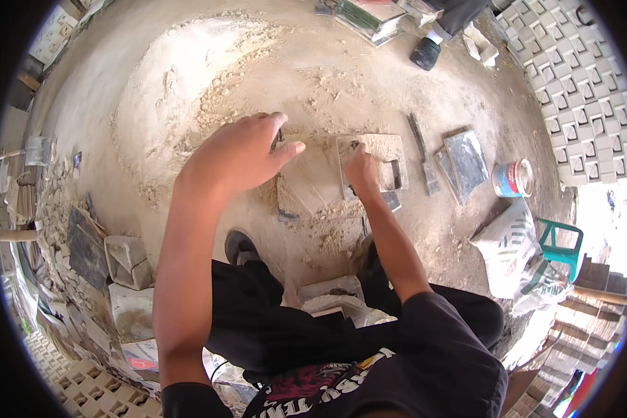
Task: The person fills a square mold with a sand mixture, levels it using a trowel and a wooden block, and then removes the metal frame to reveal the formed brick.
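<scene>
My left hand (240, 155) is over the left end of a dusty flat board (306, 181), its fingers stretched and thumb apart. A small dark piece shows between thumb and fingers; whether they touch it I cannot tell. To the right, my right hand (361, 171) is closed on a dark handle (355, 145) at the left part of a square, dust-covered plate (390, 148). Right of that hand, the plate has a rectangular opening. The board lies on the ground beyond my feet, with pale powder over its surface and crumbs along its near edge.
A pale powder mound (181, 76) lies at far left. Right are a metal bar (418, 139), dark flat plates (467, 157), a bucket (513, 180), a white sack (508, 244) and a green stool (563, 254). Another person's shoe (425, 54) stands beyond, near stacked pale blocks (571, 90).
</scene>
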Tool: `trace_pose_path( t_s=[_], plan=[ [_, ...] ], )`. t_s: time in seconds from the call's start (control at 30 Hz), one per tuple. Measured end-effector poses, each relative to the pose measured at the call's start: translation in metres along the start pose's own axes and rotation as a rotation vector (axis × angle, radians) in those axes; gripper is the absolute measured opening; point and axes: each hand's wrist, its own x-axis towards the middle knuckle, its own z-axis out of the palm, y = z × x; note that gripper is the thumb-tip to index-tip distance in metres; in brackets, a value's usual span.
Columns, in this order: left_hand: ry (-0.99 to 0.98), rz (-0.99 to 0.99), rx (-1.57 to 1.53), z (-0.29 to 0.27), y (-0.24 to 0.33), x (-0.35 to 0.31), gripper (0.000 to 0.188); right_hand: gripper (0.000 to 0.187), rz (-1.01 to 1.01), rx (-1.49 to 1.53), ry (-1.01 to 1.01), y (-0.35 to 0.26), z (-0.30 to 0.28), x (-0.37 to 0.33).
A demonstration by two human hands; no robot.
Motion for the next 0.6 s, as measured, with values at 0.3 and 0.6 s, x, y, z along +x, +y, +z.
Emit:
trace_pose_path(
  t_s=[0.3,0.6],
  plan=[
    [-0.166,-0.128,0.007,-0.010,0.005,-0.009,0.063,0.027,-0.008,0.114,-0.003,-0.027,-0.029,-0.062],
    [-0.172,-0.089,-0.001,-0.009,0.014,-0.010,0.060,0.031,-0.011,0.058,0.046,-0.029,-0.032,-0.069]
  ],
)
